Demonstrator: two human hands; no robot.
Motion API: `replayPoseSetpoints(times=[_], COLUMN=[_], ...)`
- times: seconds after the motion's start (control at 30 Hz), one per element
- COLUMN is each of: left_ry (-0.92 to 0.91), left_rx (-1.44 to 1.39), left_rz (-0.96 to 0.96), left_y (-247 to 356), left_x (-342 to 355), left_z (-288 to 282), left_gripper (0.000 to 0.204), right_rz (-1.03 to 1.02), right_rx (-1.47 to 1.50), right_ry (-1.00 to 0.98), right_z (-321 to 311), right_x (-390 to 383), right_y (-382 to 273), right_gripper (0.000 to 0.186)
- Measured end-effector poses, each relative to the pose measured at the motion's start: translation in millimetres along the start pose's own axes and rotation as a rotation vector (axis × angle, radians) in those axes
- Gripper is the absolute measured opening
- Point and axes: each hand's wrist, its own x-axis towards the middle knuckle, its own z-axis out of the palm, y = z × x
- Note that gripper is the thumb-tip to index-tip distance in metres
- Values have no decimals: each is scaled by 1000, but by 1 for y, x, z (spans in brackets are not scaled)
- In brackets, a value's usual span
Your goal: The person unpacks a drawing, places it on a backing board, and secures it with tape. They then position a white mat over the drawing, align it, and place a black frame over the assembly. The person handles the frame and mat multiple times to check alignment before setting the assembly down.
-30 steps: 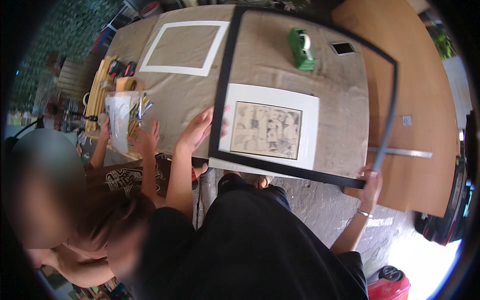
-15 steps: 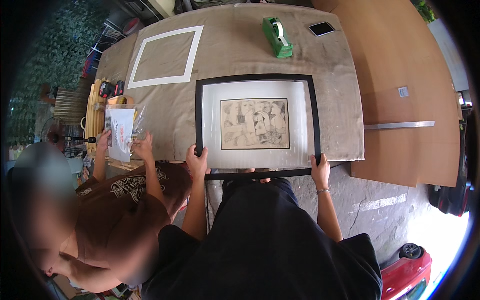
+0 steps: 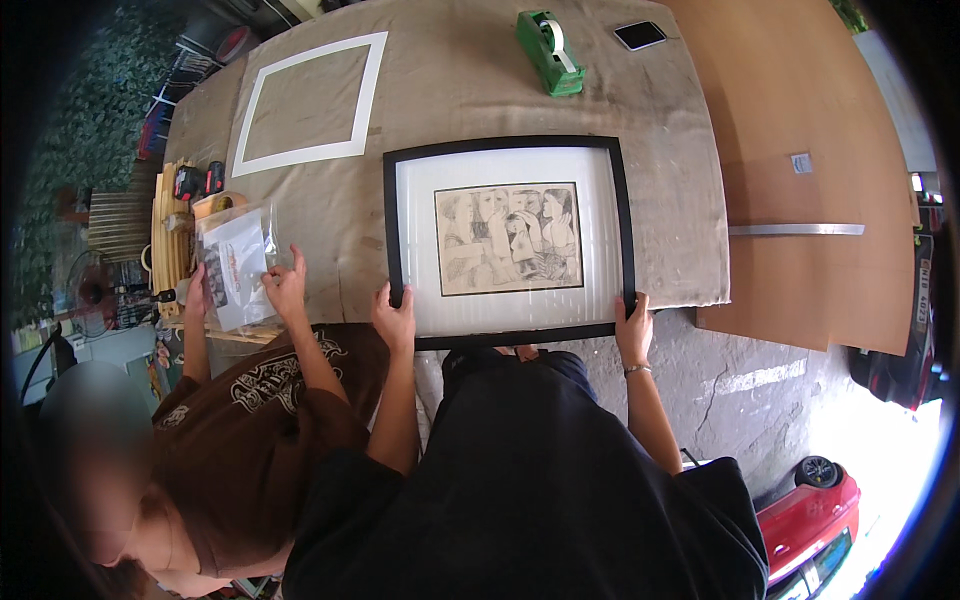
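Both my hands hold a black picture frame (image 3: 622,215) at the near edge of the table. Inside it, a wide white mat surrounds a drawing of several figures (image 3: 508,238) in dark lines on tan paper. My left hand (image 3: 394,318) is closed round the frame's lower left side, thumb on its front. My right hand (image 3: 633,330) grips the lower right side in the same way. The fingers behind the frame are hidden. Reflections lie across the lower glazing.
A cloth-covered table (image 3: 460,90) bears a white mat border (image 3: 370,95), a green tape dispenser (image 3: 550,55) and a phone (image 3: 640,36). At left, a co-worker's hands (image 3: 285,285) hold a clear plastic bag with printed paper (image 3: 238,265). A brown board (image 3: 770,110) with a metal strip (image 3: 797,230) stands right.
The frame's lower edge has come up and the drawing faces me more squarely, with less glare. The co-worker's right hand has moved slightly up off the bag.
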Motion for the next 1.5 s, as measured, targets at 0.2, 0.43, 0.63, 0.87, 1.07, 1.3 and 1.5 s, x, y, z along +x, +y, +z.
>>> replayPoseSetpoints(times=[0.2,0.43,0.63,0.87,1.07,1.3,1.5], left_ry=[-39,-50,-19,-17,-27,-229,-376], left_rx=[-86,47,31,53,242,34,-146], left_rz=[-59,-84,-68,-59,-32,-279,-411], left_y=[3,10,12,6,2,-24,-28], left_x=[1,8,6,6,-4,-48,-42], left_z=[1,0,5,1,2,-34,-49], left_gripper=[39,43,41,44,49,44,44], right_rz=[92,174,210,135,375,627,551], right_rx=[92,216,18,118,447,1144,1196], right_ry=[74,74,93,76,26,-365,-451], right_z=[8,9,6,9,22,10,2], right_x=[-7,-7,0,-13,-16,-18,-13], right_y=[-1,-2,-17,-7,23,40,45], right_gripper=[39,43,43,45,41,19,21])
